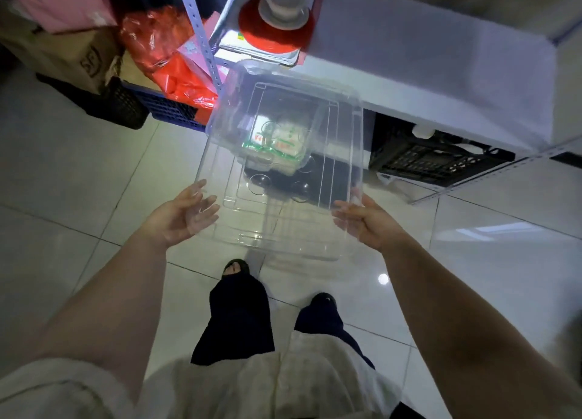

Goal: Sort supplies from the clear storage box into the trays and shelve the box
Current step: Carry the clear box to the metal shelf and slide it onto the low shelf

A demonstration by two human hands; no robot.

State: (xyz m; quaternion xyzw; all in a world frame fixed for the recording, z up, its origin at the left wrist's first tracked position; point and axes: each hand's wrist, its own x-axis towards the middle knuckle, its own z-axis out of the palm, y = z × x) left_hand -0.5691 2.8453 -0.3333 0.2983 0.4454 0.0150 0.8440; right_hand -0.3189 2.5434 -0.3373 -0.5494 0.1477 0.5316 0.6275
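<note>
A cream, fuzzy top (283, 384) fills 6 o'clock, and its left sleeve (56, 390) sits thick and bunched at 7 o'clock. Both forearms are bare up to the left grip (185, 217) and right grip (368, 226). Dark navy trousers (239, 318) cover the legs. The left shoe (234, 269) is dark and open-toed; the right shoe (322, 299) is dark.

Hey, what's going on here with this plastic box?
A person standing on a tiled floor holds a clear storage box with both hands, the left hand and right hand supporting its near corners. It is held out before a white shelf, not yet on it. Green-and-white packets show through the plastic; whether they are inside or behind, I cannot tell.
</note>
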